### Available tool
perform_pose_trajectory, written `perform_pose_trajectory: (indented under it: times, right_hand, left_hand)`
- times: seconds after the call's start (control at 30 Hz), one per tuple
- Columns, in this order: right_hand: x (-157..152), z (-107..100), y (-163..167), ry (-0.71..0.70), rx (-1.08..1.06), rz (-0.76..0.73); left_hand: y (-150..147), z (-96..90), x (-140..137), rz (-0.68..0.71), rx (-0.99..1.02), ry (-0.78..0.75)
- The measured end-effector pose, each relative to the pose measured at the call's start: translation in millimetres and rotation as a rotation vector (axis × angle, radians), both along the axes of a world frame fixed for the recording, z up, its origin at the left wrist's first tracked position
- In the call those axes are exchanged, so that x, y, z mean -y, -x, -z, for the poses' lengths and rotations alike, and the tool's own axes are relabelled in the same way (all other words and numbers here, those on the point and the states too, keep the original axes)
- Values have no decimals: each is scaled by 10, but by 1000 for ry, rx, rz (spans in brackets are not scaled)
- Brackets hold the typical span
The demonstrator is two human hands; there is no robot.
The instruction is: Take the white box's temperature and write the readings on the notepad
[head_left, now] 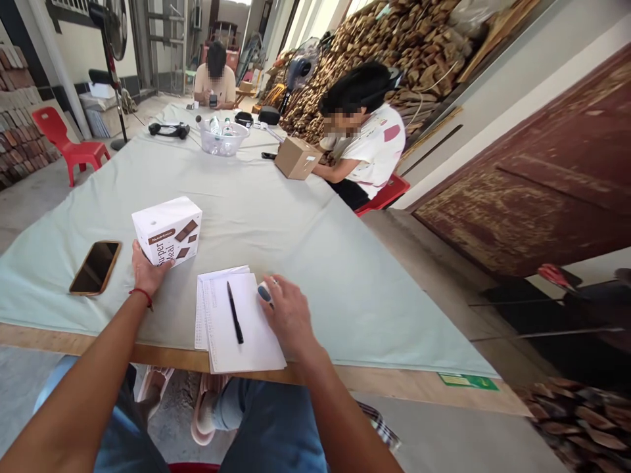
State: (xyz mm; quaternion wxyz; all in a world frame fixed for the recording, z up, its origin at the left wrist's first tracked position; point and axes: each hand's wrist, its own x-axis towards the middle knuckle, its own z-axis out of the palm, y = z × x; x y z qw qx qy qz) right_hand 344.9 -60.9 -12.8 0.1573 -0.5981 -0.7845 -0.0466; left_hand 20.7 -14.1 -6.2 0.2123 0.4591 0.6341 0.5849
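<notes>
My left hand [148,268] grips the near left edge of a white "Super Meal" box [167,226], its thumb on the front face. The box has brown chocolate-bar pictures and stands on the cloth-covered table. My right hand [287,312] is curled round a small rounded white and blue object [265,292] at the right edge of some papers; its exact kind I cannot make out. Those white sheets of paper [249,348] lie between my hands, with handwriting down the left margin. A black pen [234,312] rests on the top sheet. Left of the box lies a phone [96,268].
A pale green cloth [374,309] covers the table. Farther back are a clear plastic basin [224,141] with bottles and a cardboard box [297,157] by a seated person [369,144]. Another person [215,82] sits at the far end. A red chair [69,141] stands left.
</notes>
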Motion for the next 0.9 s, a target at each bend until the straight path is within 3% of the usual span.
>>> perform_pose_trajectory:
  times: [0.1, 0.17, 0.27, 0.33, 0.4, 0.5, 0.57, 0.63, 0.73, 0.9]
  right_hand:
    - [33, -55, -172, 245, -9, 308]
    - [28, -77, -239, 376, -58, 328]
    - [65, -145, -223, 415, -321, 315]
    - [180, -229, -118, 388, -657, 291]
    - [376, -329, 67, 370, -1043, 168]
    - [712, -437, 456, 581, -1389, -108]
    - [875, -445, 736, 733, -1505, -208]
    - [955, -407, 976, 810, -1579, -215]
    - [955, -332, 1195, 840, -1629, -164]
    - [904, -295, 1263, 864, -1616, -145]
  left_hand:
    - [23, -129, -38, 9, 129, 73]
    - [-16, -192, 29, -58, 180, 98]
    - [-95, -214, 262, -104, 256, 105]
    - [-136, -176, 469, -38, 317, 101]
    - [-161, -115, 665, 76, 371, 90]
    - [-181, -41, 857, 147, 313, 126]
    - [-194, -23, 905, 159, 254, 127]
    - [-213, -27, 914, 181, 234, 106]
    - [-239, -44, 916, 214, 231, 84]
    - [-236, -40, 945, 247, 186, 69]
